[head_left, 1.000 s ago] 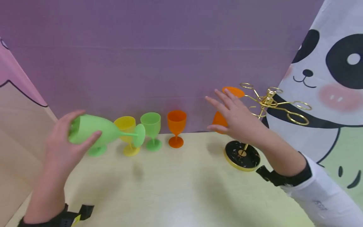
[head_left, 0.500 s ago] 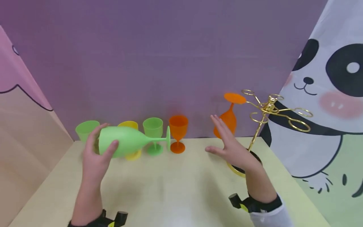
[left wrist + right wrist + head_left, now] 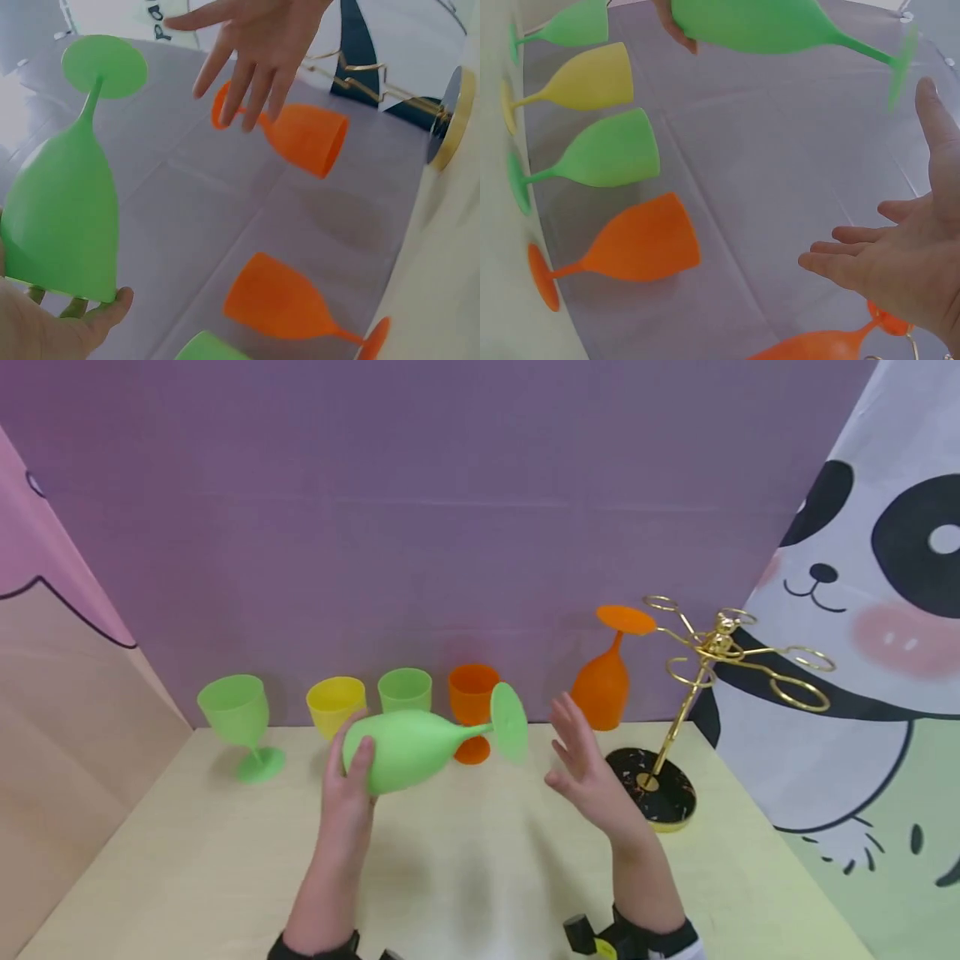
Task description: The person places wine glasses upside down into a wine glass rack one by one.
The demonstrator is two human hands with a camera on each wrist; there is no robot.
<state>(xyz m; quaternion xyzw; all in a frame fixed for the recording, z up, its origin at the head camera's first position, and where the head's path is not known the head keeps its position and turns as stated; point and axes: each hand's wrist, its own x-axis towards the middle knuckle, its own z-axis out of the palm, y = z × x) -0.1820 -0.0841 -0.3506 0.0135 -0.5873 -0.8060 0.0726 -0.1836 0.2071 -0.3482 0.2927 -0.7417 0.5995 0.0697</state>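
Observation:
My left hand (image 3: 351,814) grips a green goblet (image 3: 408,750) by the rim end of its bowl. The goblet lies on its side in the air, its foot pointing right. My right hand (image 3: 596,785) is raised with fingers spread, a short way right of that foot, and holds nothing. In the right wrist view the goblet's foot (image 3: 904,67) comes near the right thumb without clear contact. Behind the right hand, an orange goblet (image 3: 602,689) hangs upside down by its foot from a gold rack (image 3: 720,647) with ring-ended arms.
Along the table's back edge stand a green goblet (image 3: 236,710), a yellow goblet (image 3: 335,697), another green goblet (image 3: 405,689) and an orange goblet (image 3: 472,693), all upright. The rack's round black base (image 3: 671,797) rests on the table (image 3: 210,877) at the right. A purple backdrop (image 3: 375,527) rises behind.
The left hand has carried the green goblet rightward, toward the middle. My right hand has drawn down and back from the hanging orange goblet, its fingers still spread.

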